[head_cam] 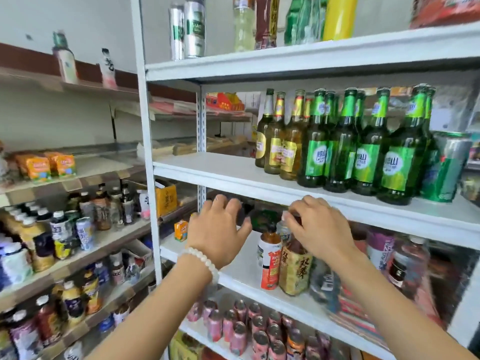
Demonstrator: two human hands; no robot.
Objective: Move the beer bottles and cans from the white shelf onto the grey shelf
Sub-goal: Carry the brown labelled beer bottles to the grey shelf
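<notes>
Green beer bottles [363,157] stand in rows on the middle board of the white shelf [233,178], with amber gold-labelled beer bottles [280,149] to their left and a green can [446,167] at their right. Tall silver cans [187,29] stand on the board above. The grey shelf [104,165] is the unit to the left. My left hand [218,229] is spread open below the beer board, holding nothing. My right hand [319,229] has its fingers curled over the top of a brown tea bottle [296,268] one board lower; whether it grips the bottle is unclear.
An orange-labelled bottle [270,261] and other drinks stand by the tea bottle. Pink cans [246,328] fill the board below. The grey shelf holds orange snack packs [44,166] on one board and several drink bottles [78,229] lower down. A white upright post [148,152] separates the units.
</notes>
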